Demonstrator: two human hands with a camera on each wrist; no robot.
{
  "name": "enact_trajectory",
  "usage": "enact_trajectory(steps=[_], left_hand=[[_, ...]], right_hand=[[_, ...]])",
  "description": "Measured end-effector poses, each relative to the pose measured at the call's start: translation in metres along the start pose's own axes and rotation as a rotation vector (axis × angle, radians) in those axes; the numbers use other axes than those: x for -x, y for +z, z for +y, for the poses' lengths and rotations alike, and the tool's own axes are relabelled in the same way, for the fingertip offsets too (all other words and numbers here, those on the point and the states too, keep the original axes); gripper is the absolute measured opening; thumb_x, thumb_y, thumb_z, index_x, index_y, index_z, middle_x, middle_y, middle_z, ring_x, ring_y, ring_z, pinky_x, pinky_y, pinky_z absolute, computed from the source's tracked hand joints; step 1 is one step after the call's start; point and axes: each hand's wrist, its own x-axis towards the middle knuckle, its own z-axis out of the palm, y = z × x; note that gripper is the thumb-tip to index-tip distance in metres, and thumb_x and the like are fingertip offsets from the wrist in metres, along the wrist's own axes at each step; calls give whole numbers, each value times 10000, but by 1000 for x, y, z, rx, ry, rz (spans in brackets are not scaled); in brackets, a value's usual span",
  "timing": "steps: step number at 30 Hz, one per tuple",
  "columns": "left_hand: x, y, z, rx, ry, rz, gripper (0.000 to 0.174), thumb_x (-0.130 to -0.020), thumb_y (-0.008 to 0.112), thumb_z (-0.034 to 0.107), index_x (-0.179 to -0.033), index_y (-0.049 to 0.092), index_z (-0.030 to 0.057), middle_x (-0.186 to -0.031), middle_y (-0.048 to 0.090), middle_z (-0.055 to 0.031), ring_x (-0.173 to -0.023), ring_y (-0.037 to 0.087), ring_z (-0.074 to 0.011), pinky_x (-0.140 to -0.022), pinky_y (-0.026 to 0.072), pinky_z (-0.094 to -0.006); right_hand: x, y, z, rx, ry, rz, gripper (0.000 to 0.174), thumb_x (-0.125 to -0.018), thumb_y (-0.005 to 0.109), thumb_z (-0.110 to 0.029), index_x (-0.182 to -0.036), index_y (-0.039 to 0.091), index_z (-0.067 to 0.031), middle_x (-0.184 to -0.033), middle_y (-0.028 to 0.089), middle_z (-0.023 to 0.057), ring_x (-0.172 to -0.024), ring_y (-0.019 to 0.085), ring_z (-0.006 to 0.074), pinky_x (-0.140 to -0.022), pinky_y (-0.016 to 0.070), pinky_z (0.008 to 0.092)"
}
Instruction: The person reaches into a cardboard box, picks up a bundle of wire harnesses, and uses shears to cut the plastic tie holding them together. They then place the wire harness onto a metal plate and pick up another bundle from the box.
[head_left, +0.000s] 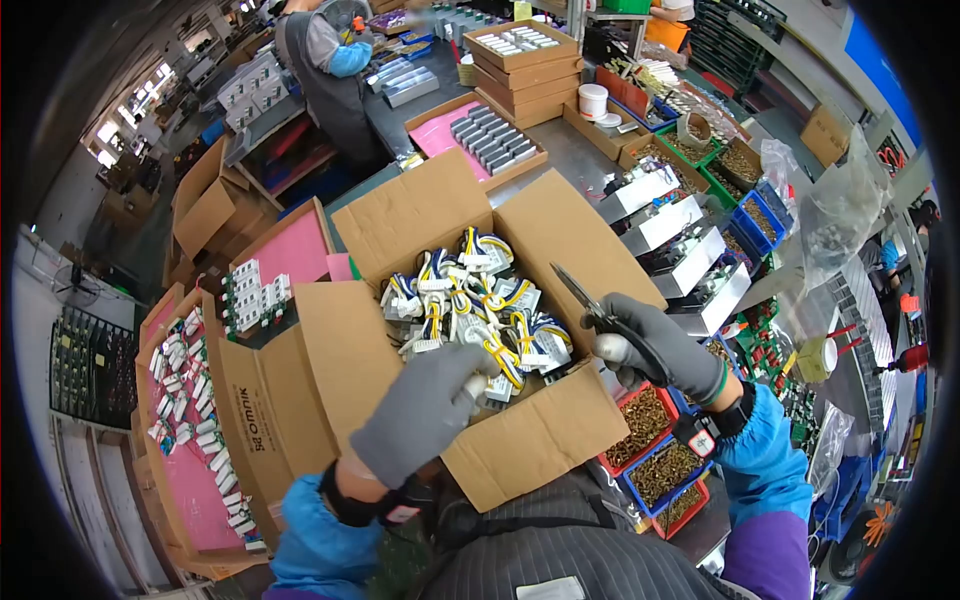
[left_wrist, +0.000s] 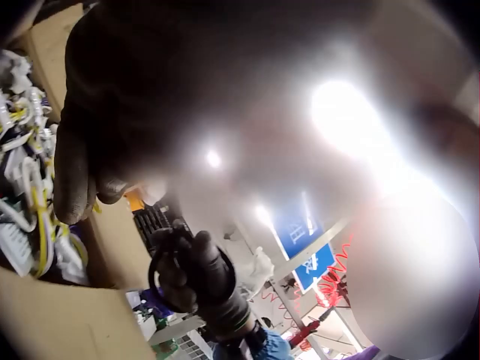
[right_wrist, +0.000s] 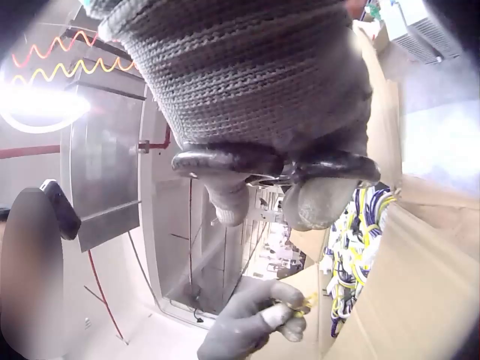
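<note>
Gloved in grey, my right hand [head_left: 665, 345] grips black-handled scissors [head_left: 580, 292], its fingers through the handle loops. The blades point up and left over the right side of an open cardboard box [head_left: 530, 450]. Bundles of white, yellow and blue wires [head_left: 465, 300] with white connectors and grey modules fill the box. My left hand [head_left: 420, 405], also gloved, is over the box's near left edge. In the right wrist view its thumb and fingers pinch a small yellow piece [right_wrist: 306, 304]; what this is I cannot tell. The left wrist view is mostly dark.
Red and blue bins of screws [head_left: 665, 470] stand beside the box, near right. Metal housings [head_left: 665, 230] line the bench behind them. A pink-lined carton [head_left: 190, 480] of small white parts is on the left. Another person [head_left: 325, 80] stands beyond the box.
</note>
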Motion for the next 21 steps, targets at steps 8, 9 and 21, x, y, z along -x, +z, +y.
enact_trajectory(steps=[8,9,21], left_hand=[[31,38,-47,-159,-116,-124,207,-947,583,111,-1117,675,38,-1012,701,-189,-910,683,-363,-791,531,-430],[33,35,-42,-157,-170,-127,222,-959,571,122,-1140,675,45,-1034,703,-186,-933,682,-365,-809,530,-426],[44,9,-30,10,-201,99,313,-973,509,67,-1272,582,10,-1100,687,-198,-995,694,-321,-873,523,-393]], right_hand=[[-5,9,6,51,90,-89,489,-907,765,-417,-1176,559,-64,-753,592,-7,-576,596,55,-491,497,215],[-5,10,6,65,86,-101,507,-901,769,-422,-1198,560,-67,-759,601,-6,-576,595,54,-491,496,215],[-18,12,14,324,-129,-164,597,-872,783,-465,-1275,563,-83,-881,680,69,-707,670,151,-627,541,315]])
